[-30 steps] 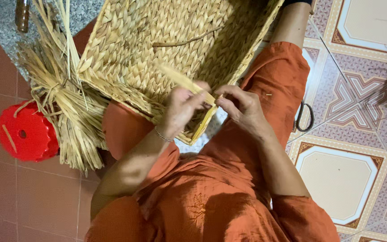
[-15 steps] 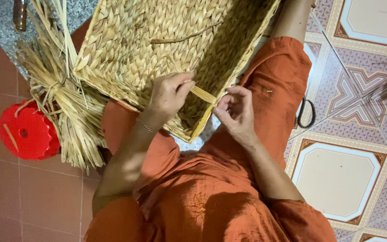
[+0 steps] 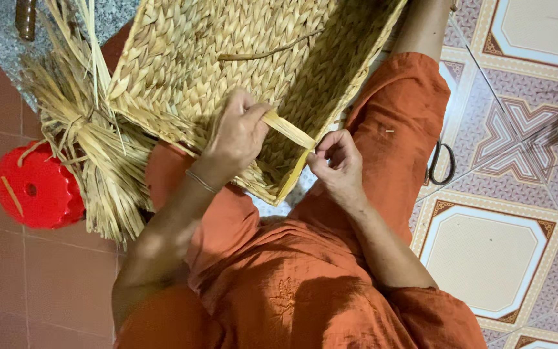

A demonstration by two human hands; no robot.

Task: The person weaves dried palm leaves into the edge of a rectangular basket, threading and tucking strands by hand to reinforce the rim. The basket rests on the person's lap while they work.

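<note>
On lap: woven basket (image 3: 227,58); left hand (image 3: 237,132) & right hand (image 3: 337,165) fingers pinching straw strip (image 3: 289,129).

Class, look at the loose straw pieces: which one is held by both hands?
The flat pale strip at the woven basket's corner, pinched between left hand and right hand; the brown strand lies untouched inside.

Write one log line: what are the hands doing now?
left hand: grips straw strip | right hand: pinches strip end | woven basket: on lap
</note>
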